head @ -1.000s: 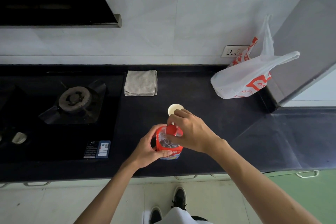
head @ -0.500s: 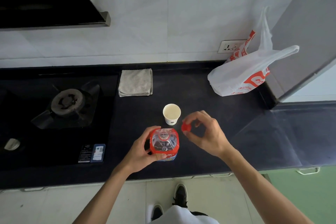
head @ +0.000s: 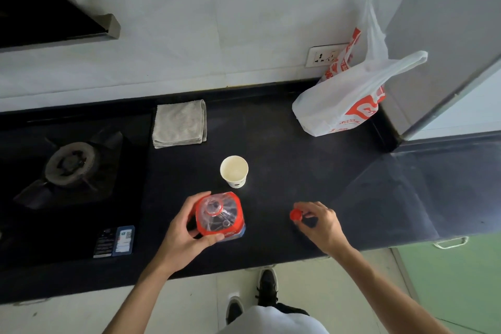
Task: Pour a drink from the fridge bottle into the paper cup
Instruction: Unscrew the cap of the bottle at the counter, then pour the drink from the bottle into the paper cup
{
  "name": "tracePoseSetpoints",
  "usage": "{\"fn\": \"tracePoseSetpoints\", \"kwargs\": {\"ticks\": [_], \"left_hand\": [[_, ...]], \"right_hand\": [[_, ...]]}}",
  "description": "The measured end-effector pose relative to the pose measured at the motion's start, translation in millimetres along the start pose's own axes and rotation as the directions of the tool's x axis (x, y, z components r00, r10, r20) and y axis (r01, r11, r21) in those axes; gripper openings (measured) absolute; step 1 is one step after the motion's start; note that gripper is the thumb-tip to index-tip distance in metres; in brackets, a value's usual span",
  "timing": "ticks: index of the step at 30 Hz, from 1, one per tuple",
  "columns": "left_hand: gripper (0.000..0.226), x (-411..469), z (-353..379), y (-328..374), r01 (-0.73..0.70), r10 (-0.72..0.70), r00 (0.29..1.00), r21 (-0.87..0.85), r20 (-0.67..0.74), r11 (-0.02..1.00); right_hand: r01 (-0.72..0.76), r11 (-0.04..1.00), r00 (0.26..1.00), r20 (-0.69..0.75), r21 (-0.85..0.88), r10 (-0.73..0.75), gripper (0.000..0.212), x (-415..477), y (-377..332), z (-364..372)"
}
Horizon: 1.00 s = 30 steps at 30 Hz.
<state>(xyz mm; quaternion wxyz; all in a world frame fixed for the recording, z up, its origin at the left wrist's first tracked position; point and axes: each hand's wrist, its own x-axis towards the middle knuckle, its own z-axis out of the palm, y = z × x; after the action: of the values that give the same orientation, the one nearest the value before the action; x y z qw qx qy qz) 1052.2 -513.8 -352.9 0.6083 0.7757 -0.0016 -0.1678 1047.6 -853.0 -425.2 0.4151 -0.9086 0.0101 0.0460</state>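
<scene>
With the left hand [head: 181,236] gripping the uncapped water bottle [head: 220,216] upright, the right hand [head: 320,222], pinching the red cap [head: 295,215], should set it well clear of the paper cup [head: 234,171].

red cap [head: 295,215], red-labelled bottle [head: 219,217], white cup [head: 234,171].

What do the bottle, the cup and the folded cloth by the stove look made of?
Square clear bottle with red label: glossy transparent plastic, see-through at the shoulder. Small white cup: matte paper, judging by the dull wall and thin rim. Folded grey cloth: soft napped fabric, perhaps terry or microfibre.
</scene>
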Motion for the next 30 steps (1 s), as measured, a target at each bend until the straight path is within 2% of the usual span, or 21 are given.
{"fn": "tracePoseSetpoints", "kwargs": {"ticks": [9,19,24,30], "left_hand": [[0.090,4,0,8,0.057,-0.056,0.998,-0.028,0.025,0.998],[0.087,3,5,16,0.085,-0.085,0.996,-0.050,0.008,0.995],[0.087,1,6,17,0.087,-0.087,0.996,-0.054,0.007,0.995],[0.089,0,7,16,0.082,-0.083,0.997,-0.059,-0.002,0.995]], "right_hand": [[0.125,0.984,0.991,0.070,-0.124,-0.117,0.038,3,31,-7],[0.208,0.962,0.978,0.022,-0.178,-0.207,0.047,15,23,-11],[0.208,0.972,0.978,0.040,-0.107,-0.205,0.061,55,-15,-2],[0.185,0.983,0.956,0.233,0.007,-0.181,0.091,102,-72,26]]}}
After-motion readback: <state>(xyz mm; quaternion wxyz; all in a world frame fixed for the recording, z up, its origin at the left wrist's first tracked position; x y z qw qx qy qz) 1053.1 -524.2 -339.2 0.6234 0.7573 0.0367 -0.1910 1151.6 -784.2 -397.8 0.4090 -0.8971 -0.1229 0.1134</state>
